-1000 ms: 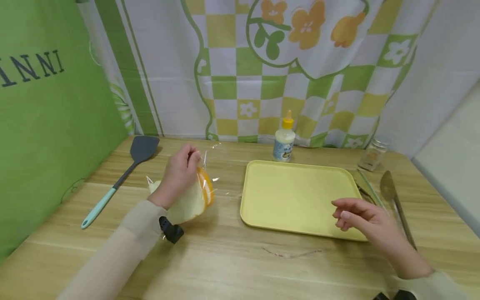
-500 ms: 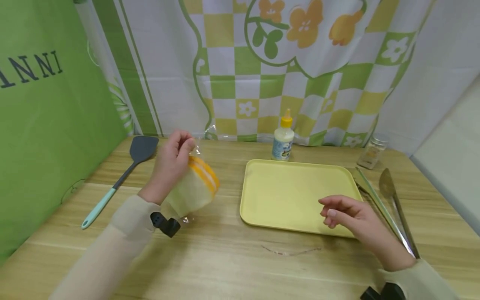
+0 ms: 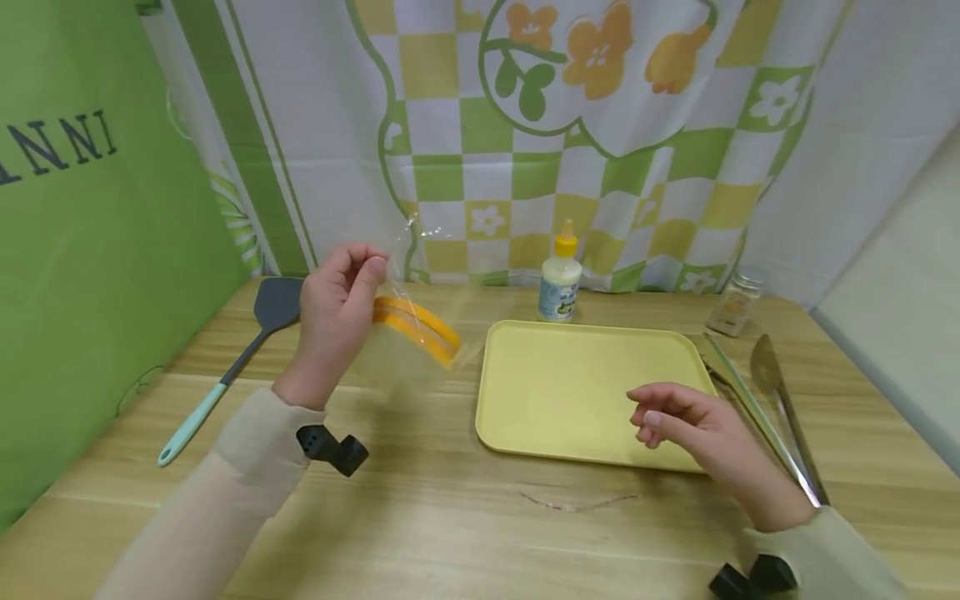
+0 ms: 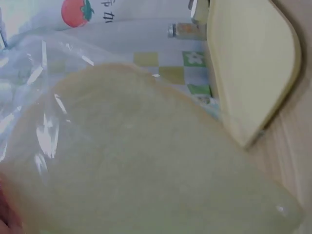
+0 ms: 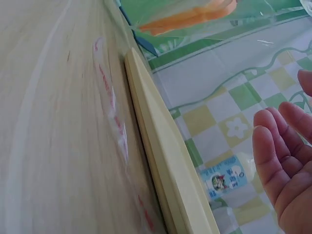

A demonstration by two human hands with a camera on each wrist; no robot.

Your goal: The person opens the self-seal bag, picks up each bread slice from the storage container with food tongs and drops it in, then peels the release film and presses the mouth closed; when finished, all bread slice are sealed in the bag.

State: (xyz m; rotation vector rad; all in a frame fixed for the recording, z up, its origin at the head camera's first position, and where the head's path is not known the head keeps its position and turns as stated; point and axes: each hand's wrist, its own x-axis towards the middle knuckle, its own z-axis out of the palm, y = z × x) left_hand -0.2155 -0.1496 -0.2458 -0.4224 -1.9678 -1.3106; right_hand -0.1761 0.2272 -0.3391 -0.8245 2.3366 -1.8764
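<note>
My left hand (image 3: 330, 317) pinches the top of a clear plastic bag (image 3: 405, 250) between thumb and fingers, left of the tray and above the table. Bread slices (image 3: 417, 327) with orange edges hang in the bag, tilted. In the left wrist view, the pale face of the bread (image 4: 131, 156) fills most of the picture behind shiny plastic. My right hand (image 3: 701, 433) hovers over the front right part of the yellow tray (image 3: 555, 392). It holds nothing, and its fingers are loosely bent. The right wrist view shows those fingers (image 5: 265, 146) apart from everything.
A sauce bottle (image 3: 560, 287) stands behind the tray. A spatula (image 3: 273, 304) lies at left. A glass jar (image 3: 737, 302), tongs (image 3: 750, 400) and a long metal utensil (image 3: 772, 367) are at right. A thin plastic strip (image 3: 577, 507) lies in front of the tray.
My left hand has lifted the bagged bread up off the table area, and the bread has swung to the right. The right hand has drifted slightly left over the tray.
</note>
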